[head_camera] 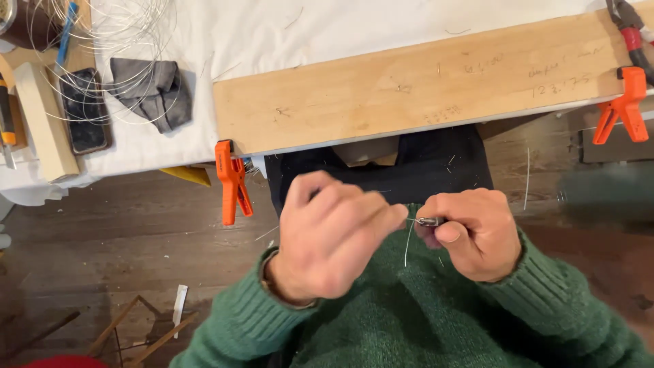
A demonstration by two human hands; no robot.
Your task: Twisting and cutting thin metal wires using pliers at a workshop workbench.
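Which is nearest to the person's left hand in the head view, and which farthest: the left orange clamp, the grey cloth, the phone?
Measured from the left hand:
1. Left orange clamp, up and to its left, on the wooden board's corner.
2. Grey cloth, farther up-left on the white table cover.
3. Phone, farthest, left of the cloth under loose wire coils.

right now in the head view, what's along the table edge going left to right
wood block → phone → grey cloth → left orange clamp → long wooden board → right orange clamp
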